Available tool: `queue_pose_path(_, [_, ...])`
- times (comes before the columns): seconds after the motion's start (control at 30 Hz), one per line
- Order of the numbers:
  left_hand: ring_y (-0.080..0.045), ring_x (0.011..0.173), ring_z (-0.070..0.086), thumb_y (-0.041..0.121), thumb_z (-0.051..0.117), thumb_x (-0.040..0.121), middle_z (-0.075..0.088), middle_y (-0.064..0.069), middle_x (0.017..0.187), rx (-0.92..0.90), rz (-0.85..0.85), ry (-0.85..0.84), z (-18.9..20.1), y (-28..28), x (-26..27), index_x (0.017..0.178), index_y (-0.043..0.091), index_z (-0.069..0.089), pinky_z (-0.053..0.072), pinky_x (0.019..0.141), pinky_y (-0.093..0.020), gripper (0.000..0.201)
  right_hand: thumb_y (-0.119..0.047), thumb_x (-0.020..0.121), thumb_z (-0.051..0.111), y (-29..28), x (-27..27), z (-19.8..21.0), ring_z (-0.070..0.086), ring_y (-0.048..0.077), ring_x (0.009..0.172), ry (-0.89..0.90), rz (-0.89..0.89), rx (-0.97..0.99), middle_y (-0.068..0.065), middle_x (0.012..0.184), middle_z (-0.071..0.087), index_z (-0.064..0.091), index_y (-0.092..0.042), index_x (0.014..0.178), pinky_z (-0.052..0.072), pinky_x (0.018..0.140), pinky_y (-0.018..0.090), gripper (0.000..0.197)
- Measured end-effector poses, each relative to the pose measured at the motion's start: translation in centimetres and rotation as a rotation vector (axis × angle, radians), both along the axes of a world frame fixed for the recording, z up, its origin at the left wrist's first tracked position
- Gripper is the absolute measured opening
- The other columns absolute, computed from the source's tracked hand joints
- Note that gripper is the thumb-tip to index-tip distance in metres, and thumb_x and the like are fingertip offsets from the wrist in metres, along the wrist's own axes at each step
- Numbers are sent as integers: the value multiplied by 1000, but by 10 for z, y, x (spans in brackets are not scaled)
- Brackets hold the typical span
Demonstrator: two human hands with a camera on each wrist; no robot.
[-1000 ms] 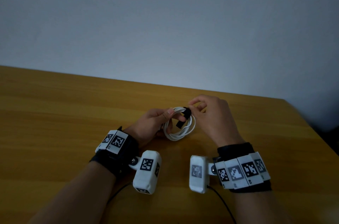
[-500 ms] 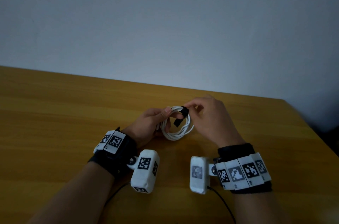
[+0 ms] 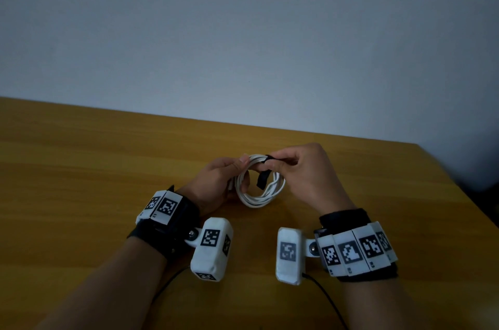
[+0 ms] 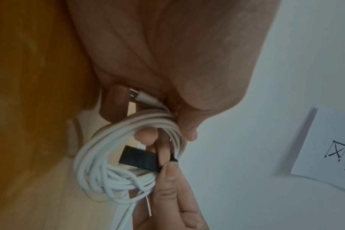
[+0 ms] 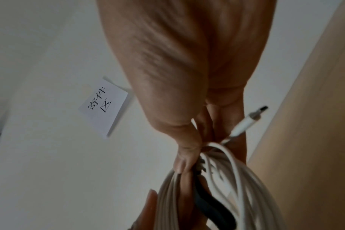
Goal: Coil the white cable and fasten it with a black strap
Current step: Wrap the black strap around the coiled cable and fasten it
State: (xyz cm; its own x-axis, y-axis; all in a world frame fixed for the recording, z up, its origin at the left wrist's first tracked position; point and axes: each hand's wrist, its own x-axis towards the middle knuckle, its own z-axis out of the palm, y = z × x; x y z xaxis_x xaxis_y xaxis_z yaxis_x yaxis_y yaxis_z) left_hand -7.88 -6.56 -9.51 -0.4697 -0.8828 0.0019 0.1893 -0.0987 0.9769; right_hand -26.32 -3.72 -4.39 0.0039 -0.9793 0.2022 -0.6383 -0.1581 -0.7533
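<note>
Coiled white cable (image 3: 260,189) held just above the wooden table (image 3: 81,167), between both hands. The left hand (image 3: 216,184) grips the coil's left side, thumb on top and fingers curled through the loop; the right hand (image 3: 305,175) pinches the black strap (image 3: 263,178) against the top of the coil, and the strap's free end hangs down inside the loop. The strap is laid over the bundle but appears not yet closed. Likely faults from here: if the left grip slackens, the turns may spring apart before the strap is cinched; if the pinch slips, the loose tail may fall clear of the bundle; a connector left outside the wrap would let an end unwind. The left wrist view shows what the head view hides: one connector (image 4: 142,95) tucked under the left palm, and tangled turns at the coil's lower side. The right wrist view alone shows a second connector (image 5: 248,121) projecting free beside the fingers, and a paper note (image 5: 103,107) on the wall.
</note>
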Motion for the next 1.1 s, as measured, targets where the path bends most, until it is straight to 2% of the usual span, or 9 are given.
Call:
queue_pose_path(0.13, [-19,46,40,31,36,102,50,-8,52,12,3,14,-1,0,0,63,13,69,30,51,-29,55,-22,91,74,1,3,0,68,-9,79,18,5,-33,-25,80,72,83,-27,92,47,72,4,10])
queue_pose_path(0.23, [-17,48,42,32,33,103,52,-6,55,29,25,32,0,-2,-1,90,7,70,33,49,-26,46,-26,93,73,1,4,0,67,-5,92,-12,-6,-37,-10,106,78,79,-21,112,56,89,19,20])
queue_pose_path(0.4, [-17,58,45,33,28,104,53,-7,64,98,35,161,1,-5,0,95,2,60,37,59,-27,45,-37,96,68,3,3,0,48,14,140,-15,140,152,-10,155,49,52,-38,146,47,108,34,53])
queue_pose_path(0.5, [-15,61,48,34,28,104,55,-8,75,112,30,188,4,-4,0,96,3,59,37,61,-28,45,-29,95,71,3,2,0,59,26,129,-70,150,214,-8,160,40,46,-43,149,61,92,40,61])
queue_pose_path(0.63, [-22,65,53,31,32,103,57,-14,79,110,64,209,6,-4,-1,106,-5,58,48,59,-30,44,-24,91,75,-1,-3,-5,67,26,119,-122,42,103,-25,125,56,60,-47,130,58,96,50,47])
queue_pose_path(0.7, [-28,76,57,28,35,103,59,-18,87,92,76,177,6,-5,0,112,-8,58,52,70,-35,43,-21,91,75,-4,-6,-5,73,23,107,-190,-19,128,-15,133,56,61,-37,133,63,87,45,47])
queue_pose_path(0.8, [-29,109,63,22,42,101,66,-19,117,112,184,143,6,-8,-1,119,-3,61,54,90,-37,36,-12,94,72,-4,-8,-6,79,20,79,-298,-89,215,5,149,48,59,-20,139,65,70,33,47])
queue_pose_path(0.93, [-24,123,57,17,45,99,62,-14,128,159,265,174,5,-11,-1,124,4,59,42,108,-38,32,-12,96,69,-6,-9,-13,79,18,79,-343,-151,272,7,144,53,56,-14,138,65,70,31,44])
queue_pose_path(1.1, [-23,123,57,16,45,97,63,-14,128,160,274,185,5,-11,-1,123,2,61,38,111,-38,34,-22,95,71,-7,-7,-19,77,17,84,-326,-216,293,11,133,62,53,-12,140,64,76,32,50])
